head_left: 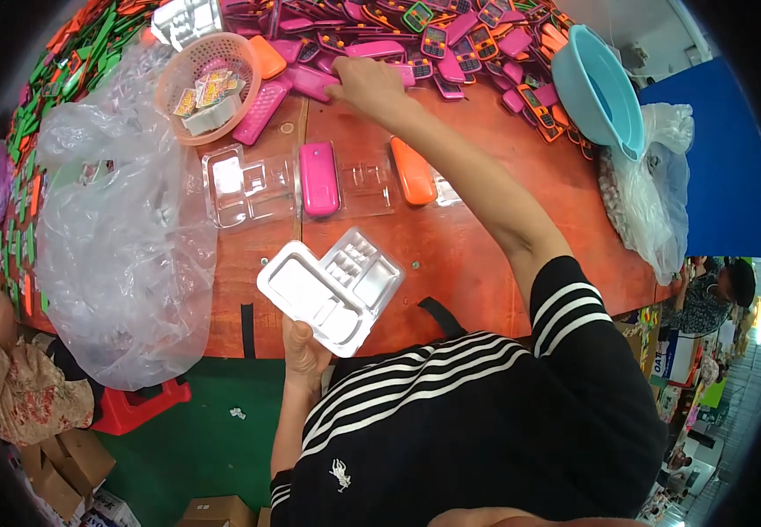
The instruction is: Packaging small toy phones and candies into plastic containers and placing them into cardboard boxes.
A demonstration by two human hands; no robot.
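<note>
My left hand [305, 353] grips a stack of clear moulded plastic blister trays [314, 296], tilted above the table's near edge. My right hand [370, 86] reaches across to the far pile, its fingers curled at the end of a pink plastic case [313, 83]; the fingertips are partly hidden. Between my hands lies a row of clear trays [253, 186] on the table. A closed pink case [319, 179] rests in this row, with an orange case [413, 171] to its right, partly behind my right forearm.
Toy phones and pink cases heap along the far side [434, 40]; green and orange pieces [73, 53] lie far left. A peach basket [208, 88] holds small printed packs. Large plastic bags [126, 255] cover the left side. A blue basin [598, 92] stands far right, near a person [714, 294].
</note>
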